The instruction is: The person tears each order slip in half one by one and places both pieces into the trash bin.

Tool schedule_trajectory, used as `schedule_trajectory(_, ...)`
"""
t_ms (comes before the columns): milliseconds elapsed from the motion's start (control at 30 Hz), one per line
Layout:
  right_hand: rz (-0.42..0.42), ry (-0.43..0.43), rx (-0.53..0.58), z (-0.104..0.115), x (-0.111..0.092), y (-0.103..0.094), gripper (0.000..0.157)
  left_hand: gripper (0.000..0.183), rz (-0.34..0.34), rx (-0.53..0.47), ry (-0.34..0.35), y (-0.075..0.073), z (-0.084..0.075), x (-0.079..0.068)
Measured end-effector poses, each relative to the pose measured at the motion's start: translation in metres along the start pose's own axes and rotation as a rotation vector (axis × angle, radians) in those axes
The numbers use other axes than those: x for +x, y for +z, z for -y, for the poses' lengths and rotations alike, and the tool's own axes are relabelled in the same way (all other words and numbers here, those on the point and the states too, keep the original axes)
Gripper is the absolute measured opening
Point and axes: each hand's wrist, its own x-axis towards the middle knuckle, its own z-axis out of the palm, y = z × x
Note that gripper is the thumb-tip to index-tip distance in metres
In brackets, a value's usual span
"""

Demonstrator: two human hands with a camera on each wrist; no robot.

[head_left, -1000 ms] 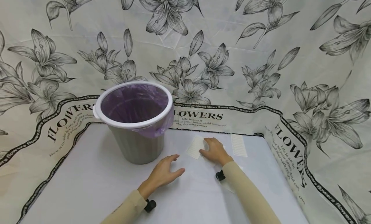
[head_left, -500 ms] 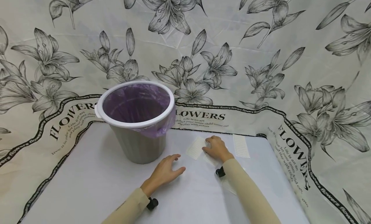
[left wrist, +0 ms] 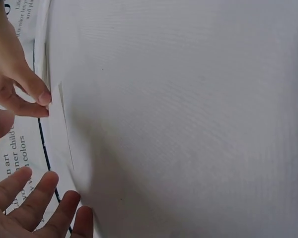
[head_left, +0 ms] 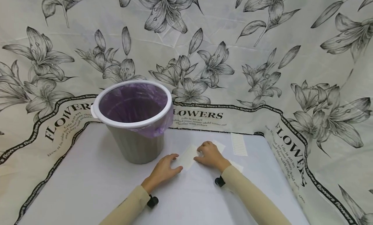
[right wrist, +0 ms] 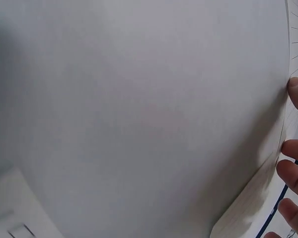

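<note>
In the head view my right hand (head_left: 209, 156) pinches the right edge of a white sheet of lined paper (head_left: 186, 157) between thumb and fingers. My left hand (head_left: 163, 168) has its fingers spread and its thumb apart, close to the sheet's left end. The left wrist view shows the right thumb and finger meeting at the paper's edge, while the left fingers (left wrist: 44, 208) are extended with nothing in them. Ruled lines show on the paper (right wrist: 295, 49) beside the right fingertips in the right wrist view. More white paper (head_left: 219, 146) lies partly behind the right hand.
A grey trash bin (head_left: 137, 145) with a white rim and purple liner (head_left: 151, 129) stands left of the hands. Another lined sheet (head_left: 239, 144) lies near the white table's (head_left: 87, 179) back edge, and one (head_left: 236, 166) beside the right wrist. Flower-printed cloth (head_left: 204, 66) surrounds the table.
My right hand has shifted left and slightly toward me, bringing the sheet closer to the left hand. Paper behind the right hand is now more visible. The left hand has barely moved.
</note>
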Motion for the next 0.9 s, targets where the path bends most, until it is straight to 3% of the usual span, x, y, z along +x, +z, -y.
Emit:
schedule_trajectory(200,0.001,-0.091,-0.056,0.024,-0.006,0.000,0.042,0.052,-0.018,-0.006,-0.023,0.002,0.006,0.000)
schedule_trajectory(367,0.017,-0.145,-0.083,0.044,-0.009,0.004,0.045,0.050,-0.058,0.095,-0.076,0.004,0.010,-0.001)
schedule_trajectory(500,0.010,-0.138,-0.060,0.047,-0.009,0.004,0.042,0.049,-0.076,0.170,-0.111,0.004,0.011,-0.002)
schedule_trajectory(900,0.073,-0.161,0.217,0.050,0.003,0.004,0.036,0.039,0.046,0.137,-0.045,-0.001,0.015,-0.002)
